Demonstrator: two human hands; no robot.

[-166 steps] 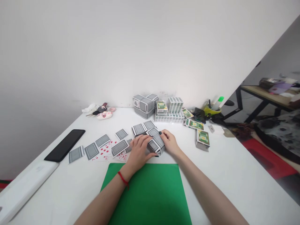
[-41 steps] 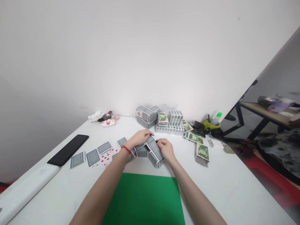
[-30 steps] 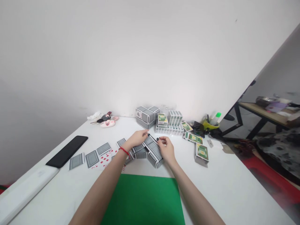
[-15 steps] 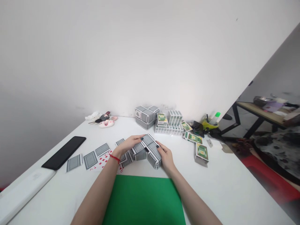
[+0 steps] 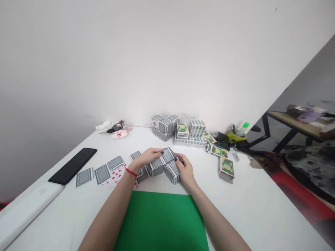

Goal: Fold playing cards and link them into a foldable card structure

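Both hands grip a block structure made of folded playing cards, with grey patterned card backs on its faces. My left hand, with a red string at the wrist, presses on its upper left side, fingers closed on it. Around its right side wrap the fingers of my right hand. Beneath and beside my left forearm lie loose red-suit playing cards, face up. Several face-down cards are spread to the left. A larger card-block structure stands against the wall.
Stacked card boxes stand at the back, with an opened card box to their right. A black phone-like slab and a white bar lie left. A green mat is in front. A yellow holder stands back right.
The held card structure has turned slightly, and its front arm has drawn closer in. My hands stay on it. The whole view has shifted a little.
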